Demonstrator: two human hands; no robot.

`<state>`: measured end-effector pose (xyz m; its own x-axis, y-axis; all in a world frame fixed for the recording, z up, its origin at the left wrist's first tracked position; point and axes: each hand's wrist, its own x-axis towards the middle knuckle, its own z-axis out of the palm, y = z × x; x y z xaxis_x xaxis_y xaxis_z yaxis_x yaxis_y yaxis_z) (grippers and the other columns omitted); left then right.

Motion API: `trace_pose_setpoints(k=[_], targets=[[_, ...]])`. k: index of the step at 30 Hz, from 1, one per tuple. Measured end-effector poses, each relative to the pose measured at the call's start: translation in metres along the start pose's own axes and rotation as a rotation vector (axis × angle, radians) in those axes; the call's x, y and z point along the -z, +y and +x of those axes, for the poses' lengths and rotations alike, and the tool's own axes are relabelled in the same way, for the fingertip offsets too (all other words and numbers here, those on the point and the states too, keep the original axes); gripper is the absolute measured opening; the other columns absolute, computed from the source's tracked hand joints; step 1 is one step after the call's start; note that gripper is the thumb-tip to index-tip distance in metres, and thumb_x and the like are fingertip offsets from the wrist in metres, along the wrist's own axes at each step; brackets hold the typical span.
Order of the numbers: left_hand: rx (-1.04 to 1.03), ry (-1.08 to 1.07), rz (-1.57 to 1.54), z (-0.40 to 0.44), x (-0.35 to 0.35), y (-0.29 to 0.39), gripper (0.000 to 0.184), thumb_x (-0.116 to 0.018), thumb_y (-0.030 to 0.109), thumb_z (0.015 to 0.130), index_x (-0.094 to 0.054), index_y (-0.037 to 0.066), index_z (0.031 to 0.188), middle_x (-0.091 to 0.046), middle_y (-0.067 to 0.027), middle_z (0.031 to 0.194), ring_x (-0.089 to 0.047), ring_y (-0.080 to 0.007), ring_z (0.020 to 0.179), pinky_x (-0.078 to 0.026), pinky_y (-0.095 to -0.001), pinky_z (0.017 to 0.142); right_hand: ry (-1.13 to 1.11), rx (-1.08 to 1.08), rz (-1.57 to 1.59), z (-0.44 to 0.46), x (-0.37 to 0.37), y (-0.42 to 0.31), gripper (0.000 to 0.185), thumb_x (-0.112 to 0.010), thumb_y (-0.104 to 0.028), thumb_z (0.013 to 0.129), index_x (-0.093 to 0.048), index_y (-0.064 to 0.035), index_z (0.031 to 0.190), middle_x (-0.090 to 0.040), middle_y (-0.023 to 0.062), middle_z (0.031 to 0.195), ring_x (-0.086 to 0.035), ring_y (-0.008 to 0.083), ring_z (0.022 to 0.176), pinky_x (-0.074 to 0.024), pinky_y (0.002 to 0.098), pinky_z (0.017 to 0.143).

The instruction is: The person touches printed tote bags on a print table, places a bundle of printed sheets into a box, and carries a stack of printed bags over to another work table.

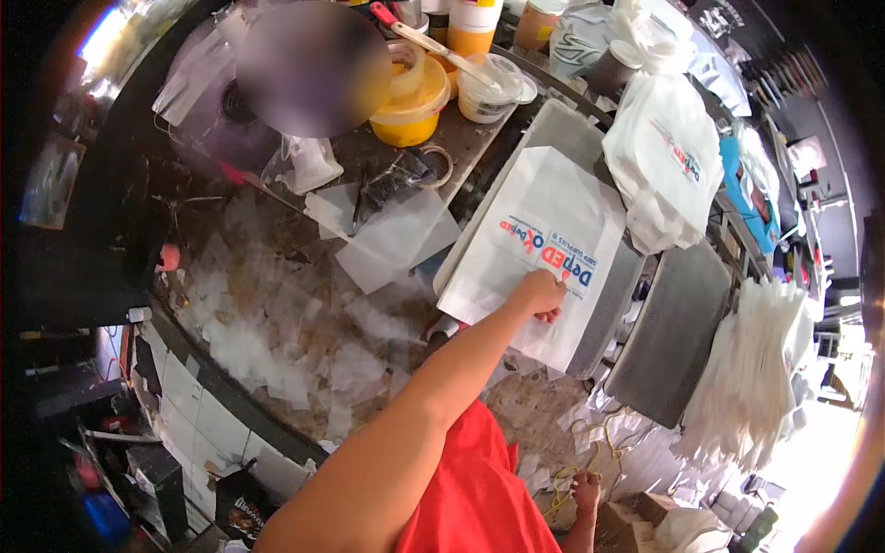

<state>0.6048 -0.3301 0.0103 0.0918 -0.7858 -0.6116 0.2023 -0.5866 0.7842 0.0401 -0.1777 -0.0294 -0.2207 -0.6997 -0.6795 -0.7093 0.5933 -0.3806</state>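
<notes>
Left hand [539,295] is on the printed face of the top white bag [525,198], near its lower right edge, fingers curled in. We can't tell whether it pinches the plastic or just presses on it. Bag lies flat and slanted on a grey board [560,129], red and blue "DepED" print facing up. Right hand [585,493] hangs low, right of the red shirt [479,488], near some yellow cord [599,450]; it looks loosely curled, but it's small here, so we can't say if it holds anything.

Second grey board [666,336] sits right of the first. Beyond it hangs a bunch of white strips [747,369], possibly bags. Above the boards we see a bundle of printed bags [668,152].

On the table [475,147], up and left of the bag: yellow tub [406,115], white tub [484,97], red-handled spatula [424,39] across the tubs, tape roll [442,166]. Clear sheets [396,235] overhang the near edge. Floor [277,276] is littered with pale scraps.
</notes>
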Motion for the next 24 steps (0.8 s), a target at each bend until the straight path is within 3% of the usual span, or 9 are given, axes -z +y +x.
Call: trace_pose_setpoints(k=[6,9,24], targets=[[0.013,-0.016,-0.026,0.002,0.003,0.0,0.035,-0.045,0.022,0.092,-0.062,-0.007,0.083,-0.068,-0.0161,0.072,-0.066,-0.02,0.051,-0.051,-0.0307,0.042,-0.024,-0.026,-0.03,-0.008,-0.005,-0.011,0.029,-0.062,-0.033,0.089,-0.058,-0.0079,0.103,-0.066,0.0064,0.085,-0.062,0.0137,0.062,-0.0419,0.0256,0.045],[-0.021,-0.02,0.003,-0.001,0.004,0.0,0.037,-0.044,0.023,0.093,-0.062,-0.008,0.082,-0.068,-0.0154,0.07,-0.065,-0.0197,0.05,-0.052,-0.0309,0.042,-0.011,0.049,0.002,0.017,-0.002,0.018,0.029,-0.061,-0.033,0.09,-0.058,-0.0079,0.104,-0.066,0.0068,0.086,-0.062,0.0136,0.062,-0.042,0.0255,0.045],[0.007,-0.024,-0.03,0.006,0.001,-0.003,0.039,-0.044,0.026,0.096,-0.062,-0.008,0.087,-0.068,-0.0151,0.071,-0.065,-0.0199,0.048,-0.052,-0.0307,0.04,-0.017,0.085,-0.109,-0.001,-0.006,-0.012,0.032,-0.058,-0.028,0.09,-0.055,-0.0051,0.113,-0.067,0.0088,0.088,-0.064,0.0147,0.065,-0.0441,0.0262,0.049]])
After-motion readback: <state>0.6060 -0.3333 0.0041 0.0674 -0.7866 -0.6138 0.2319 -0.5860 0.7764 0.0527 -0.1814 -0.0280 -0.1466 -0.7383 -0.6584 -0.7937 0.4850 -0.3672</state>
